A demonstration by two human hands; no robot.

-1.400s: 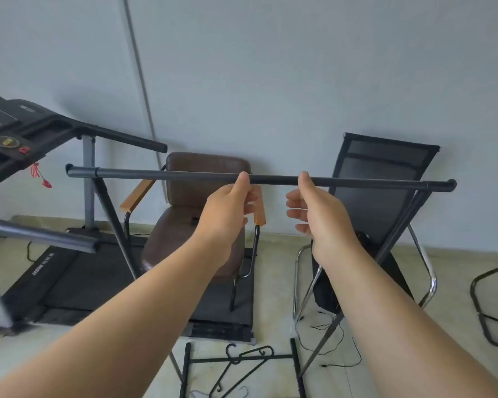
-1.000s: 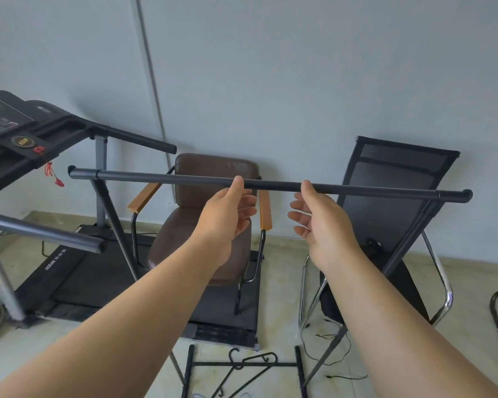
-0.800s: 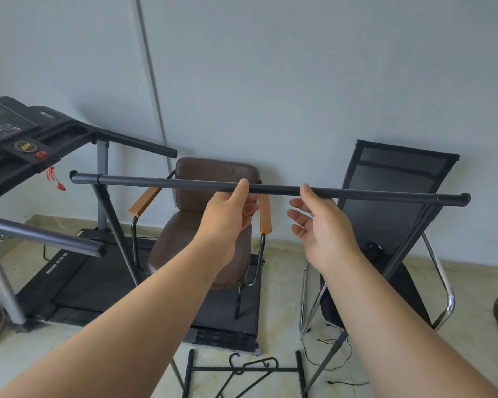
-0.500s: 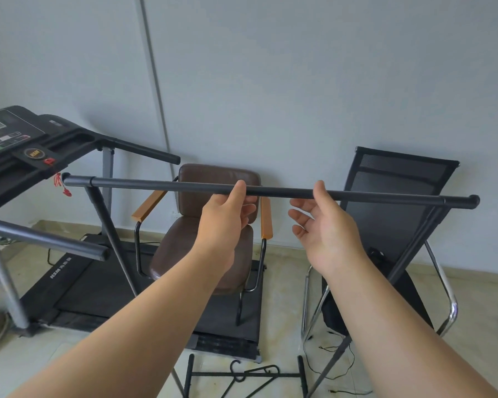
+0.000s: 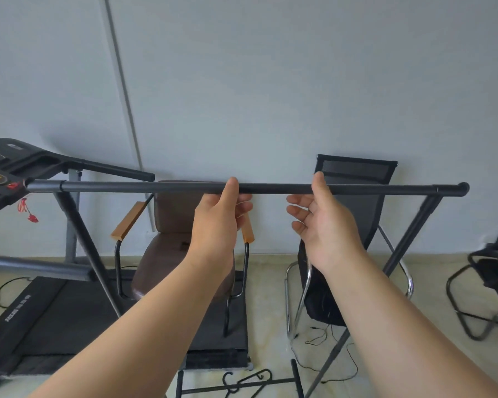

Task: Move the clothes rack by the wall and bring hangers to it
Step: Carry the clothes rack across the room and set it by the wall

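Head view showed the left hand (image 5: 216, 222) and right hand (image 5: 325, 225) both slack, gripping nothing, thumbs touching the bar (image 5: 270, 188), fingers loose just below it.

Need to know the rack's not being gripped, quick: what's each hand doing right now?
Left hand: open, thumb on the rack bar, fingers loose below it.
Right hand: open, thumb on the bar, fingers spread below.

Two bare forearms, left forearm (image 5: 144, 326) and right forearm (image 5: 400, 317), uncovered from wrist to frame's lower edge. Left hand (image 5: 216, 225) bare; back, knuckles and thumb on show. Right hand (image 5: 328, 228) bare; palm side, thumb and fingertips on show. Skin smooth, wrists narrow, forearms broadening toward camera through wide-angle stretch.
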